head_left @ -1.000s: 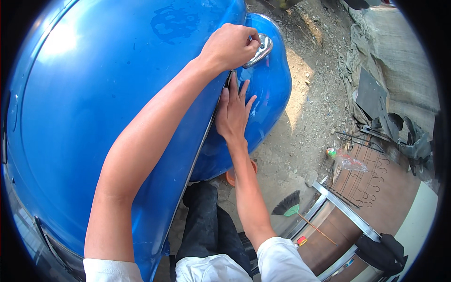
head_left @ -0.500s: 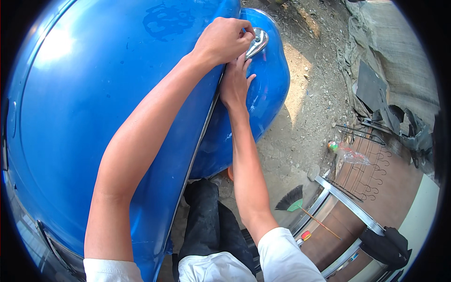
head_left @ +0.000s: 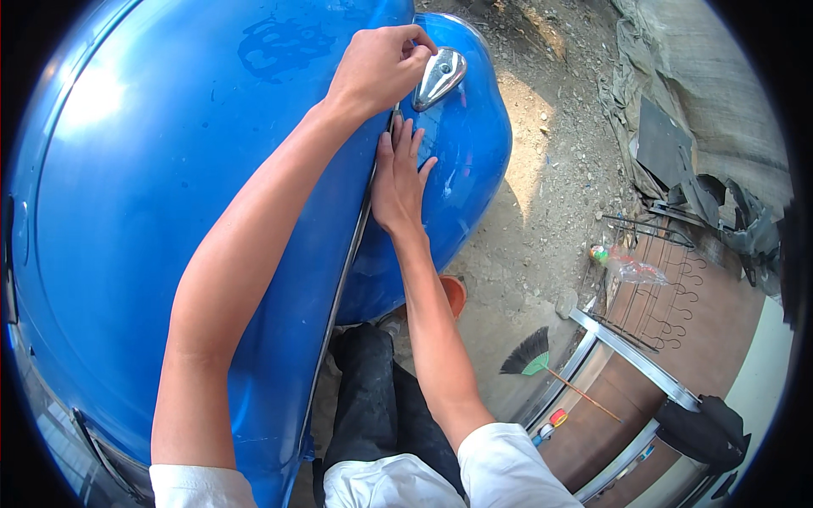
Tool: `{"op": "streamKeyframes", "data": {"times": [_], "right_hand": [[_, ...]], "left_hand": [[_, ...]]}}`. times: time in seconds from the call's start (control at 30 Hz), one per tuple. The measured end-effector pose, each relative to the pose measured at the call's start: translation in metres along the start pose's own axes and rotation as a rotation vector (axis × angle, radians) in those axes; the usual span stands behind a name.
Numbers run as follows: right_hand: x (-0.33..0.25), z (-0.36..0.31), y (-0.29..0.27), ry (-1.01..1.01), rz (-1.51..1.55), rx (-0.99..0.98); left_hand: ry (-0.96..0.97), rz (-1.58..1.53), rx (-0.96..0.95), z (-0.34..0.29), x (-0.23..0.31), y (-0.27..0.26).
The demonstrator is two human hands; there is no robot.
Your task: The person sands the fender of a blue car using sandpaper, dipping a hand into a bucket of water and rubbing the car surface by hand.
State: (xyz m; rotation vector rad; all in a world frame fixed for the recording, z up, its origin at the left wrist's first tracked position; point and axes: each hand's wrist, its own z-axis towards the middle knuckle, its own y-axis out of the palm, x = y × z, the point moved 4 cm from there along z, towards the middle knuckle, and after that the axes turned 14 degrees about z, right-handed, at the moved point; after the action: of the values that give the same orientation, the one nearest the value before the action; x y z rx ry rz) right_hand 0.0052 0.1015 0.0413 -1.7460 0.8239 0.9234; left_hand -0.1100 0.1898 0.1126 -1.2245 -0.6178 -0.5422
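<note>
A blue car's large smooth body panel (head_left: 195, 169) fills the left, with a rounded blue fender (head_left: 470, 152) beside it. On the fender's far part sits a teardrop-shaped chrome fitting (head_left: 440, 78) with a small dark spot near its wide end. My left hand (head_left: 377, 68) is closed, thumb and fingers pinched together just left of the chrome; whatever they hold is too small to make out. Nearer to me, my right hand (head_left: 398, 182) lies flat on the fender beside the seam, its fingers stretched out and thumb apart. A thin metal strip (head_left: 349, 262) runs along that seam.
An orange-red container (head_left: 455, 295) stands on the ground behind my right forearm. To the right are a broom (head_left: 535, 360), a brown board with a black hook rack (head_left: 669, 292), a plastic bag (head_left: 631, 269), a metal frame (head_left: 635, 360) and dark scraps (head_left: 665, 144).
My right hand has slid toward me along the seam, away from the chrome fitting. My left hand has shifted slightly left, baring more of the chrome. The orange-red container shows more.
</note>
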Motion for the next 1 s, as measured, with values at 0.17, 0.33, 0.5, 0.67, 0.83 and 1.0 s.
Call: {"op": "streamKeyframes", "data": {"times": [0.17, 0.33, 0.5, 0.67, 0.83, 1.0], "right_hand": [[-0.010, 0.020, -0.007, 0.007, 0.082, 0.033], [0.003, -0.012, 0.000, -0.020, 0.018, -0.021], [-0.012, 0.032, -0.012, -0.005, -0.024, 0.045], [-0.002, -0.007, -0.002, -0.015, -0.041, -0.002], [-0.007, 0.033, -0.021, -0.061, -0.109, 0.016], [0.029, -0.046, -0.013, -0.166, -0.286, -0.029]], "left_hand": [[-0.007, 0.008, 0.147, 0.006, 0.003, -0.005], [-0.051, 0.018, 0.153, 0.002, 0.002, -0.005], [-0.083, -0.137, 0.134, 0.006, 0.015, -0.010], [-0.042, 0.003, 0.098, 0.001, 0.000, -0.008], [-0.018, 0.016, 0.091, 0.005, 0.006, 0.001], [-0.025, 0.064, 0.068, -0.002, -0.002, -0.004]]}}
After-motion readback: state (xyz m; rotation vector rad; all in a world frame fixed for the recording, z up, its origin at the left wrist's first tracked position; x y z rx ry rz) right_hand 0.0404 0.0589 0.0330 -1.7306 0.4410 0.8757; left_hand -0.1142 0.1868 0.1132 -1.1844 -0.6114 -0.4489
